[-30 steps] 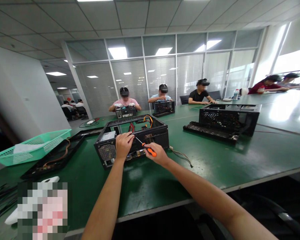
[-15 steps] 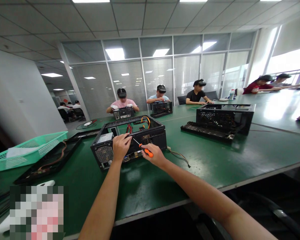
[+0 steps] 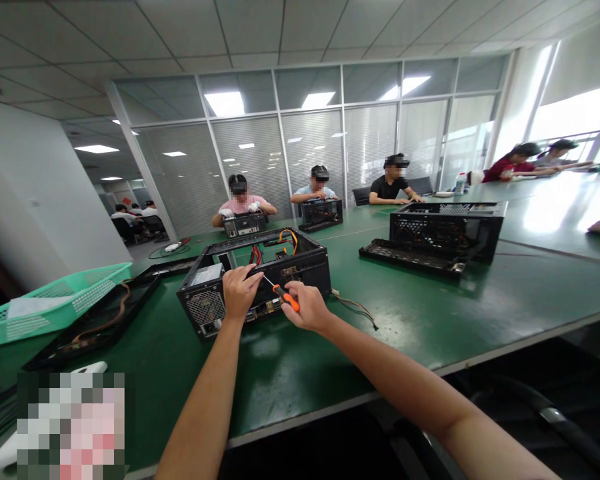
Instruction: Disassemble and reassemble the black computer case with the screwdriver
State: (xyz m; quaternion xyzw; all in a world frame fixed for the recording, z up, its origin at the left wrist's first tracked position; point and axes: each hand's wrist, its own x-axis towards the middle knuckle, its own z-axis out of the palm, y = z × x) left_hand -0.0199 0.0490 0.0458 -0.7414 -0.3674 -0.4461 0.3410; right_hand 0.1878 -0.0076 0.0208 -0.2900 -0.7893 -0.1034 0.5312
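A black desktop computer case (image 3: 300,272) lies on the green table with its upper side uncovered, showing red and yellow-orange cables inside. My left hand (image 3: 240,293) is closed on its near upper edge, fingers bent and thumb toward the screwdriver tip; its fingertips partly hide the contact. In my right hand (image 3: 307,307) is a screwdriver (image 3: 291,301) with an orange and black handle. Its thin shaft slants up and left, with the tip by the left thumb at the case's near side. Whether the tip sits in a screw is too small to tell.
A green plastic basket (image 3: 55,313) and a black panel (image 3: 100,327) lie to the left. Loose cables (image 3: 357,310) trail from the case's right side. Another black case (image 3: 445,233) and a detached panel (image 3: 410,259) stand at right. Several people sit across the table (image 3: 380,340).
The view has shifted slightly, so everything sits a little further left. The right hand has turned a little on the screwdriver handle. The left hand stays at the case edge.
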